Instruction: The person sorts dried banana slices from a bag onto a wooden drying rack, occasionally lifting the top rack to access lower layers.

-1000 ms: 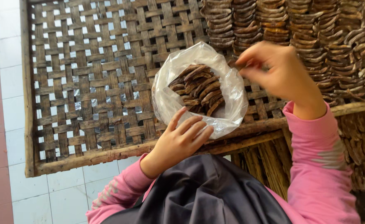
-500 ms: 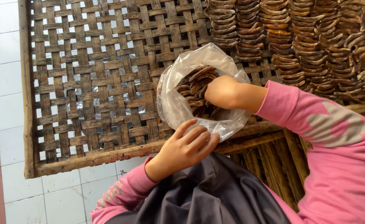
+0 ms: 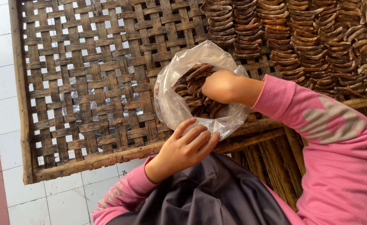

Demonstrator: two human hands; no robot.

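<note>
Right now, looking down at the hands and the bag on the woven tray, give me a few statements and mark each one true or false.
1. The right hand is inside the clear plastic bag. True.
2. The bag is empty. False: it holds brown curved dried slices.
3. The left hand holds the bag at its lower edge. True.
4. The woven bamboo tray is covered with slices on its left side. False: the stacked rows of slices lie at the upper right; the left part shows bare weave.
5. The sleeves are blue. False: the sleeve is pink.
</note>
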